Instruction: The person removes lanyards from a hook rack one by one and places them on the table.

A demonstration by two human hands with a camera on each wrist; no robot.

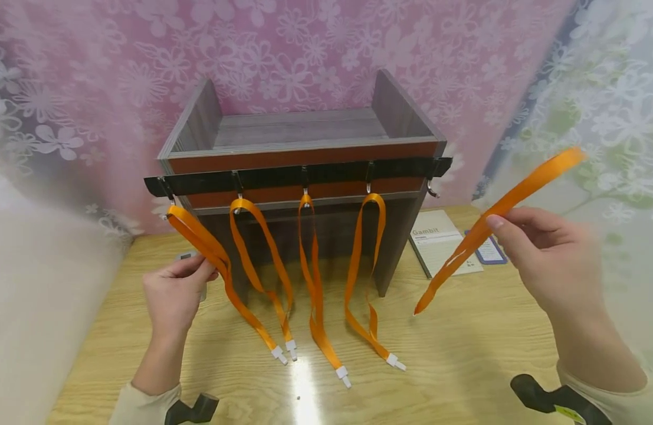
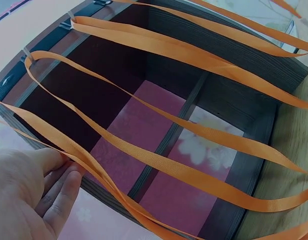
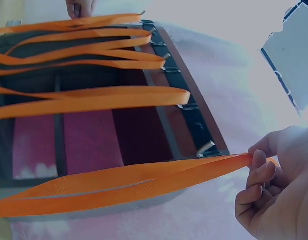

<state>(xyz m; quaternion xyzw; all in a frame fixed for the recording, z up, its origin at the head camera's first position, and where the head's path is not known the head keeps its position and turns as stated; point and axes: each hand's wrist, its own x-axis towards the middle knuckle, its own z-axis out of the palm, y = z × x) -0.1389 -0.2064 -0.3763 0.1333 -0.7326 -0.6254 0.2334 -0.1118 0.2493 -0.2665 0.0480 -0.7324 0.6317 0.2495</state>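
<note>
My left hand (image 1: 173, 295) pinches the leftmost orange lanyard (image 1: 227, 277) below the hook it hangs from; in the left wrist view the thumb and fingers meet at its strap. My right hand (image 1: 557, 260) pinches another orange lanyard (image 1: 461, 247) near its upper loop, off to the right of the rack. That lanyard's lower end hangs toward the table. A black hook rail (image 1: 299, 177) runs across the front of the grey shelf. Its rightmost hook (image 1: 432, 189) bears no lanyard. More orange lanyards (image 1: 317, 289) with white clips hang from the hooks between.
The grey wooden shelf (image 1: 397, 109) stands on a light wood table (image 1: 437, 366) against a flowered pink wall. A booklet (image 1: 443, 242) and a blue-framed card (image 1: 488, 249) lie to its right. A small grey object (image 1: 186, 255) sits partly hidden behind my left hand.
</note>
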